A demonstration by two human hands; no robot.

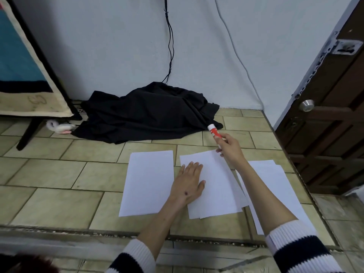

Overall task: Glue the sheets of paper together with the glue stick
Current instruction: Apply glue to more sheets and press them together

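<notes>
the main risk is the middle sheets (214, 184) sliding or skewing on the smooth tiled floor (59, 174) if the glue stick (215, 133) drags across them harder than the left hand (190, 181) can pin them; that hand lies flat with fingers straight on the left part of the stack, so the far right corner is free to lift or crease. the stack's lower edges already look slightly fanned, so glued edges could end up misaligned. the right hand (228, 147) is clamped around the lower body of the glue stick, held above the stack's far edge, tip pointing away; whether it is capped i cannot tell. the stick is red and white. another white sheet (148, 182) lies just left, more sheets (271, 174) to the right under the forearm.
</notes>
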